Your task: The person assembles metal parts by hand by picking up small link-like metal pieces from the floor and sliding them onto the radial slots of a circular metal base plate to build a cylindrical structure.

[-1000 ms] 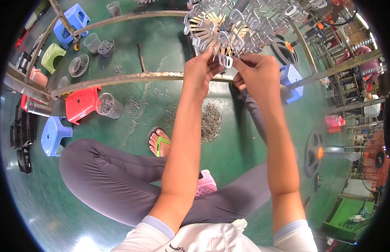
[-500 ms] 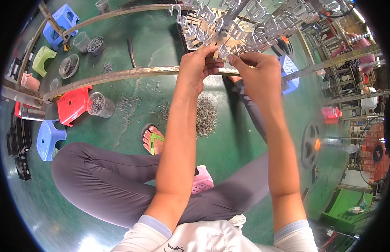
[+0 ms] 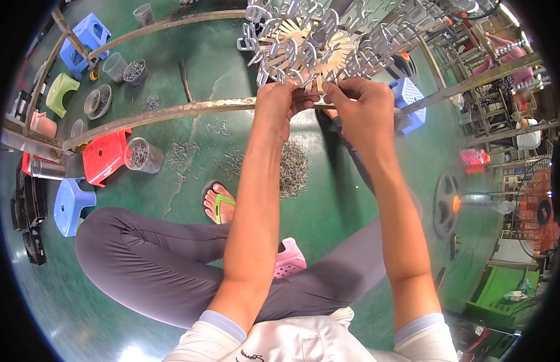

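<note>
Above the metal rail stands a round rack [image 3: 286, 45] with light-coloured slats fanning from its centre. Bent silver metal pieces [image 3: 307, 53] hang all around it. At its lower edge my left hand [image 3: 279, 105] has its fingers curled near the slat ends and touches the hanging metal pieces. My right hand [image 3: 365, 107] faces it from the right, thumb and forefinger pinched together at the rack's rim. What lies between the fingertips of either hand is too small and partly hidden to make out.
A metal rail [image 3: 165, 114] crosses in front of the rack. A pile of small metal hooks [image 3: 294, 170] lies on the green floor, with a hook-filled plastic cup [image 3: 144, 155] beside a red stool [image 3: 105, 155]. A hammer-like tool [image 3: 185, 79] lies behind the rail.
The rack appears slightly lower and turned, showing more of its slats. Both hands stay at its lower edge, the right a little further left and lower.
</note>
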Available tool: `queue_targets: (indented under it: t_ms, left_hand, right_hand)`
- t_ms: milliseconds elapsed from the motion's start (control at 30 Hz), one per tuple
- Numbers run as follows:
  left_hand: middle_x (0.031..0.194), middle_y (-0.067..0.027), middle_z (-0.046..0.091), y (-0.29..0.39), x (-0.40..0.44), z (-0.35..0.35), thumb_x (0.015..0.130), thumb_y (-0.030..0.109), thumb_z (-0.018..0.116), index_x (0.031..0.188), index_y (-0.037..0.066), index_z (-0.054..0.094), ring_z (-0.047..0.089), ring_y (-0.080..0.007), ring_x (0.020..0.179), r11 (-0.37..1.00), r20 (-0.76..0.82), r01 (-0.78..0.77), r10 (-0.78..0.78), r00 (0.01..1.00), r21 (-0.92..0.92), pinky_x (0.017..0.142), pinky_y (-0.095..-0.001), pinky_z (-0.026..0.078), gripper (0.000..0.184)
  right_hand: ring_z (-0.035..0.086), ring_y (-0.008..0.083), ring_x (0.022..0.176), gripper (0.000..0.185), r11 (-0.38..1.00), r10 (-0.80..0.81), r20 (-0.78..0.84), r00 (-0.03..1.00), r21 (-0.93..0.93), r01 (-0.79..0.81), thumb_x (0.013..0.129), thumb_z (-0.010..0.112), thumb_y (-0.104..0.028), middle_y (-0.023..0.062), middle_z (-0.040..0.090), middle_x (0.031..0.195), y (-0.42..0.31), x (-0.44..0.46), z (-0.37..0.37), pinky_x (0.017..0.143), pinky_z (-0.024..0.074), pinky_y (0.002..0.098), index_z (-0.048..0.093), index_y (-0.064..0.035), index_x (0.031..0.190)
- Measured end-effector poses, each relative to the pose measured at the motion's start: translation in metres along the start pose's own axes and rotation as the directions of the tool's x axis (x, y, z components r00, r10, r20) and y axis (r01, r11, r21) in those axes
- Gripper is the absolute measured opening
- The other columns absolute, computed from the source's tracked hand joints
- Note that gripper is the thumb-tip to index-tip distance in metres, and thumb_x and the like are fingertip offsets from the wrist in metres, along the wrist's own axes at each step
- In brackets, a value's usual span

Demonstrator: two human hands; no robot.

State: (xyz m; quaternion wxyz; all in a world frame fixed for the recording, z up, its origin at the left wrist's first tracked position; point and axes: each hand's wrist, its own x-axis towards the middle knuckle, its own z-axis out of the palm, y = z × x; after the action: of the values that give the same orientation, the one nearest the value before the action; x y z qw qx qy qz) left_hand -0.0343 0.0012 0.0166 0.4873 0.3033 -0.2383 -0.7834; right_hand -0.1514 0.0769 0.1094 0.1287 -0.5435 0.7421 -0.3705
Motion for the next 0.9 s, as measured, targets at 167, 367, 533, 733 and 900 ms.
queue_targets:
  t_ms: [167, 367, 533, 733, 900]
  left_hand:
    - [0.109, -0.0257, 0.073, 0.001, -0.004, 0.001, 0.102, 0.007, 0.051, 0.117, -0.014, 0.065, 0.075, -0.0322, 0.089, 1.0, 0.025, 0.004, -0.005, 1.0, 0.025, 0.083, -0.0425, 0.066, 0.029]
    - [0.102, -0.019, 0.076, 0.0, -0.004, 0.004, 0.101, 0.015, 0.064, 0.114, -0.01, 0.068, 0.076, -0.0268, 0.087, 0.998, 0.032, 0.062, -0.061, 0.998, -0.029, 0.078, -0.0366, 0.064, 0.028]
    - [0.099, -0.0206, 0.076, -0.009, 0.002, 0.003, 0.102, 0.009, 0.055, 0.107, -0.01, 0.069, 0.077, -0.0282, 0.084, 0.999, -0.007, 0.024, -0.024, 1.0, -0.041, 0.079, -0.0382, 0.067, 0.024]
    - [0.104, -0.0177, 0.076, -0.01, -0.004, 0.005, 0.102, 0.021, 0.069, 0.109, -0.005, 0.069, 0.076, -0.0251, 0.089, 0.998, 0.043, -0.01, 0.013, 0.999, -0.069, 0.081, -0.0365, 0.063, 0.027]
    - [0.103, -0.0144, 0.076, 0.006, -0.012, 0.0, 0.104, 0.027, 0.068, 0.112, -0.003, 0.07, 0.075, -0.0213, 0.089, 0.995, 0.03, 0.04, -0.043, 0.999, 0.09, 0.079, -0.0334, 0.063, 0.031]
  right_hand:
    - [0.066, 0.0215, 0.061, 0.03, 1.0, -0.009, -0.016, 1.0, -0.003, 0.009, 0.091, 0.077, -0.021, 0.019, 0.075, 0.078, -0.004, -0.002, -0.003, 0.063, 0.0513, 0.0356, 0.079, 0.0076, 0.096]
    - [0.074, 0.0327, 0.069, 0.034, 0.995, -0.066, -0.067, 0.996, -0.079, 0.061, 0.092, 0.076, -0.026, 0.0225, 0.076, 0.081, -0.006, -0.011, -0.01, 0.069, 0.0553, 0.041, 0.078, 0.0077, 0.097]
    - [0.076, 0.0332, 0.075, 0.036, 0.994, -0.081, -0.105, 0.991, 0.065, 0.088, 0.095, 0.076, -0.029, 0.02, 0.076, 0.08, -0.024, -0.033, -0.006, 0.07, 0.0563, 0.0407, 0.076, 0.0068, 0.099]
    - [0.071, 0.0318, 0.066, 0.03, 0.955, -0.082, -0.12, 0.989, 0.274, 0.113, 0.097, 0.072, -0.022, 0.0201, 0.073, 0.077, -0.02, -0.015, 0.021, 0.066, 0.0543, 0.0386, 0.075, 0.0077, 0.096]
    - [0.07, 0.0393, 0.068, 0.022, 0.962, -0.151, -0.216, 0.965, 0.194, 0.194, 0.096, 0.07, -0.016, 0.022, 0.069, 0.075, -0.01, -0.018, 0.029, 0.064, 0.0531, 0.0436, 0.072, 0.0047, 0.089]
